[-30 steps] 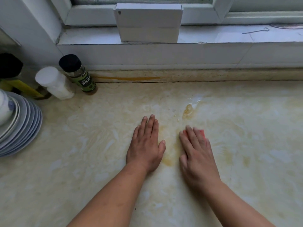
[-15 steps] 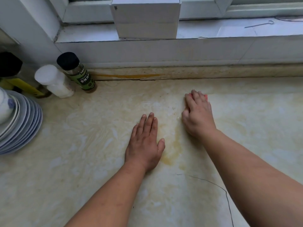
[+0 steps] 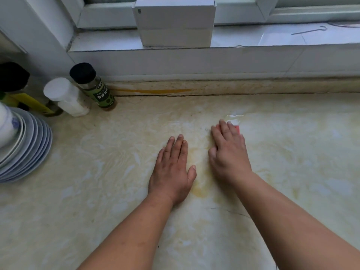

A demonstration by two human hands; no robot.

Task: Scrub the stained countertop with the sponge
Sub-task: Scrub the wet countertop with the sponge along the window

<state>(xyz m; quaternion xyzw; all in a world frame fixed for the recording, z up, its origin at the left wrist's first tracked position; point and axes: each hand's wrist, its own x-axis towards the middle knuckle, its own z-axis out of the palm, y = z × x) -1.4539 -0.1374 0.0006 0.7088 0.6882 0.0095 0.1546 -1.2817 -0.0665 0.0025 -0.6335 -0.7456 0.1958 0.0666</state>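
Scrubbing under way, judged partly done: right hand (image 3: 228, 152) lies on top of the sponge (image 3: 236, 128), fingers extended and only slightly bent over it, pressing it to the countertop (image 3: 97, 191); whether the thumb grips the sponge's edge cannot be told, since only a small red corner shows past the fingertips. Sponge position: centre-right of the counter, near the back, a smear of wet white foam (image 3: 234, 116) just beyond it. Left hand (image 3: 172, 168) rests flat on the countertop just beside the right, fingers straight and together, thumb out, holding nothing. Remaining work, as a judgement: a pale yellow stain (image 3: 198, 184) runs between the two hands and pools near the left wrist; fainter yellow patches lie to the right; an orange streak (image 3: 153, 91) marks the low upstand at the back. Surface: glossy cream marble-pattern top, wet sheen around the sponge, a thin dark hairline near the right forearm. Surroundings: stack of plates (image 3: 25, 151) at the left edge; white-capped bottle (image 3: 65, 96) and black-capped seasoning jar (image 3: 93, 87) near the back corner, with a dark-topped yellow-labelled bottle partly out of view; white-tiled sill above carrying a white box (image 3: 174, 22) and a thin wire hook (image 3: 309, 30); window frame behind
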